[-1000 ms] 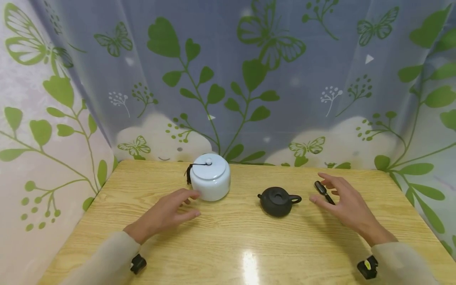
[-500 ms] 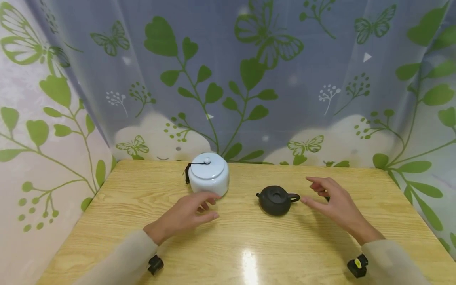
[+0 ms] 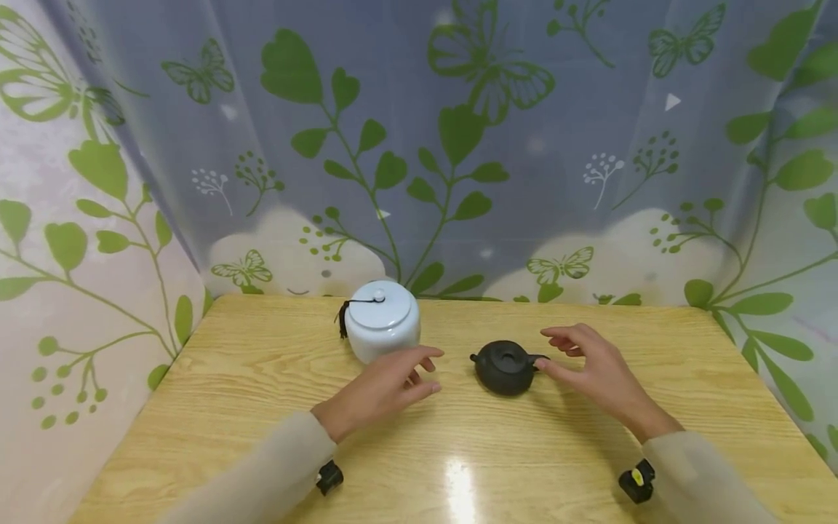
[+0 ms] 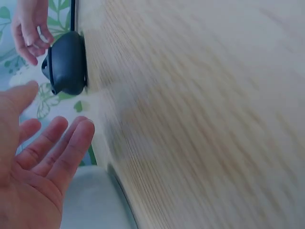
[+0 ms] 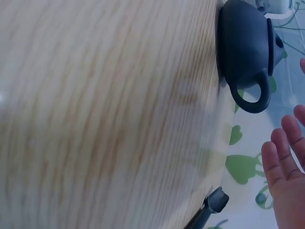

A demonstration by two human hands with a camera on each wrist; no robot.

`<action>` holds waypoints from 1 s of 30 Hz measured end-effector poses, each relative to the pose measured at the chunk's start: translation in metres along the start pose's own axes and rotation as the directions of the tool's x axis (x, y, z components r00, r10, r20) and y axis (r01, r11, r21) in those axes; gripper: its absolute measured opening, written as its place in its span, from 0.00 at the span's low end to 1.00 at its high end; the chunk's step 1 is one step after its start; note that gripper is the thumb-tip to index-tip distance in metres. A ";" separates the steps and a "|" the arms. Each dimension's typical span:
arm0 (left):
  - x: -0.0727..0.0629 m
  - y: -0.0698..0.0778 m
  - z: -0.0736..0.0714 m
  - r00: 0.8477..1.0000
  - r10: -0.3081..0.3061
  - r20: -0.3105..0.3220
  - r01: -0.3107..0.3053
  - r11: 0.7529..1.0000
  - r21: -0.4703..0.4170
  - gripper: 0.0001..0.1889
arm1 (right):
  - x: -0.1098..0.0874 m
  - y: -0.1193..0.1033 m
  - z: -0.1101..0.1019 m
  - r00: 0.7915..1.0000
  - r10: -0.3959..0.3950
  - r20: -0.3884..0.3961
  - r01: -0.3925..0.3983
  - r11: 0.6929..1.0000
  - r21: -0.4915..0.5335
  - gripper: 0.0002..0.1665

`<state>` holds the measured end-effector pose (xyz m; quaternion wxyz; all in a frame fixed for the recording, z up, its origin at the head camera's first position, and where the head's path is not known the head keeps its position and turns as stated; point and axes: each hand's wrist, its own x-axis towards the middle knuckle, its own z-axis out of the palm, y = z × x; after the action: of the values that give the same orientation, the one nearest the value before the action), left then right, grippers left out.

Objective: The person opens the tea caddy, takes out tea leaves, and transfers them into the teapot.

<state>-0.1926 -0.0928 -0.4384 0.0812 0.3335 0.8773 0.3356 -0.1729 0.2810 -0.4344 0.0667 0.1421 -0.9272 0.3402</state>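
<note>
A small black teapot stands on the table, its spout to the left and its looped handle to the right. My right hand hovers by the handle with relaxed fingers; its thumb covers part of the handle in the head view, while the right wrist view shows the fingers apart from it. My left hand hangs over the table in front of a white lidded jar, covering the jar's lower part. Its fingers are loosely bent, hold nothing, and point toward the teapot.
A slim black tool with a scooped tip lies right of the teapot, hidden behind my right hand in the head view. A black tassel hangs from the jar's lid. Behind the wooden table hangs a patterned curtain.
My left hand has moved right, past the front of the jar toward the teapot. My right hand has moved left to the teapot's handle, and now covers the black tool. Teapot and jar stay put.
</note>
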 end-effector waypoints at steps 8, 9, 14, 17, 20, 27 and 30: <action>0.019 -0.002 0.015 0.997 0.057 -0.059 -0.054 0.997 0.057 0.27 | 0.005 -0.003 0.007 1.000 -0.012 -0.002 0.012 1.000 0.009 0.31; 0.023 -0.006 0.019 0.995 0.077 -0.069 -0.072 0.995 0.071 0.27 | 0.005 -0.003 0.008 1.000 -0.015 -0.002 0.015 1.000 0.014 0.30; 0.035 -0.010 0.030 0.991 0.101 -0.092 -0.094 0.993 0.071 0.26 | 0.007 -0.006 0.012 0.999 -0.031 0.011 0.030 0.999 0.037 0.28; 0.040 -0.001 0.032 0.993 0.064 -0.103 -0.058 0.997 0.057 0.24 | 0.009 -0.009 0.014 0.999 -0.027 0.027 0.026 0.999 0.045 0.27; 0.045 0.005 0.035 0.991 0.042 -0.124 -0.035 0.998 0.060 0.22 | 0.010 -0.011 0.016 0.999 -0.012 0.045 0.010 0.998 0.054 0.26; 0.059 -0.011 0.050 0.985 0.068 -0.158 -0.058 0.996 0.069 0.18 | 0.014 -0.012 0.024 0.999 -0.037 0.037 0.034 0.998 0.057 0.20; 0.060 -0.003 0.049 0.985 0.070 -0.155 -0.063 0.997 0.048 0.18 | 0.014 -0.012 0.026 0.999 -0.038 0.034 0.036 0.998 0.046 0.19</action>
<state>-0.2224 -0.0301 -0.4727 -0.0063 0.3368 0.8763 0.3443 -0.1835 0.2520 -0.4439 0.0538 0.1667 -0.9174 0.3574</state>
